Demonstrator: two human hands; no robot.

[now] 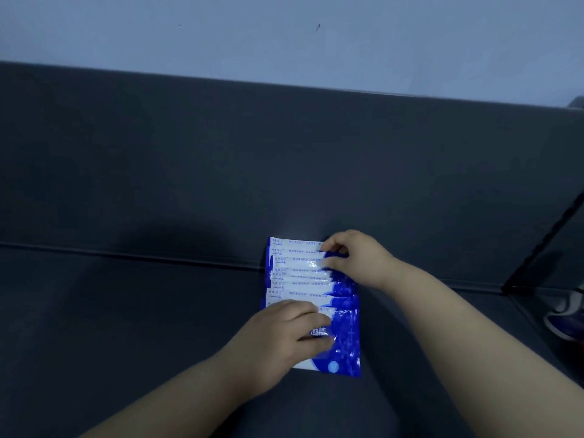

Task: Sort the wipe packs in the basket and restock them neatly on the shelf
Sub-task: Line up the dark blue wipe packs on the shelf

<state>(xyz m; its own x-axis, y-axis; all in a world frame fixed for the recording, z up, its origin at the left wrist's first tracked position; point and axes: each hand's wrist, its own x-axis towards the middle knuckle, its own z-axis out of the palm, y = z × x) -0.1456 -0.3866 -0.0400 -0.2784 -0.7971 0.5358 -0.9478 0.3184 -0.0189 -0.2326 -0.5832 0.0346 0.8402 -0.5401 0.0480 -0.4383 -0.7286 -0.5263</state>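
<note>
Several blue-and-white wipe packs [303, 279] lie in an overlapping row on a dark grey shelf surface [126, 311], running from its back wall toward me. My left hand [284, 336] rests on the nearest pack [344, 349], fingers laid across its front. My right hand [354, 257] is at the far end of the row, its fingertips pinching the right edges of the rear packs. The basket is not in view.
A dark grey back panel [284, 153] rises behind the packs, with a pale wall above it. At the right a dark divider edge [543, 241] slants down, and beyond it a shoe [565, 324] lies on the floor.
</note>
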